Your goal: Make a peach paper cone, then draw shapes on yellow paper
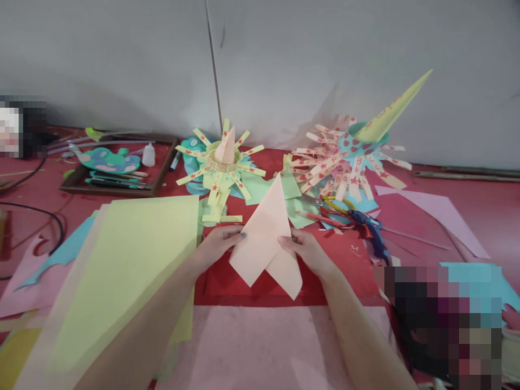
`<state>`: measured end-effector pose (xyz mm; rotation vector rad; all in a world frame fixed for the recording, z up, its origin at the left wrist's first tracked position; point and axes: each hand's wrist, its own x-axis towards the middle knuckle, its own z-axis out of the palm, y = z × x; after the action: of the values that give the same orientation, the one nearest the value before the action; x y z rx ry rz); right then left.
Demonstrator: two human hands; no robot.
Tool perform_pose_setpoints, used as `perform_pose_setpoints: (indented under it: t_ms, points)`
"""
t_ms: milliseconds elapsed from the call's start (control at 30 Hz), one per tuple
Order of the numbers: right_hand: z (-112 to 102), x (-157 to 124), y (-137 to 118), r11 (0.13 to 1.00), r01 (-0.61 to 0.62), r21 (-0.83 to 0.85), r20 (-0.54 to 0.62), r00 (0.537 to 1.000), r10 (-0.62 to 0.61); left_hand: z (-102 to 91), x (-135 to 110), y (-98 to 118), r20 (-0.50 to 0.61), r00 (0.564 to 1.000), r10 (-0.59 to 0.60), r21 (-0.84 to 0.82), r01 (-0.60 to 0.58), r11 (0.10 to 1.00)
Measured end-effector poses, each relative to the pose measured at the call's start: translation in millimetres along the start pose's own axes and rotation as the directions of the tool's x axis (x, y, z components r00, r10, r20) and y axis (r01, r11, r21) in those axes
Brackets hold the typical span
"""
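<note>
- Landmark: red sheet (345,265); pale pink paper cone (264,230) held over it, tip pointing away from the person
- Left hand (223,242): gripping the cone's left edge, thumb on top
- Right hand (307,249): pinching the right edge, thumb in front
- Done: paper rolled to a sharp tip, sides overlapping
- Remaining (judged): wide end untrimmed, corners jutting; no red lettering visible; cannot tell whether seam is fastened
- Beyond red sheet: yellow-strip crown (221,164) with small pink cone (226,147), turquoise-banded crown (357,147) with tall yellow cone (400,111); both lettered, apparently complete
</note>
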<state>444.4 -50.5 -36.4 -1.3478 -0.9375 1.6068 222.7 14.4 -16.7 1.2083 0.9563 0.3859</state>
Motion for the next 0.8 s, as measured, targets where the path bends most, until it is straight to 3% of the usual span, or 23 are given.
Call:
perform_pose_setpoints:
  t_ms: [333, 800]
  points:
    - [-4.2, 0.4, 1.1, 0.998, -0.015, 0.063, -0.015, 1.0, 0.016, -2.6, 1.8, -6.3, -0.057, 0.993, -0.099, -0.23, 0.084, 0.97]
    - [-1.6, 4.2, 1.4, 0.986, -0.041, 0.159, -0.121, 0.991, 0.061, -2.8, 4.8, -10.5, -0.112, 0.991, -0.067, -0.149, 0.05, 0.988]
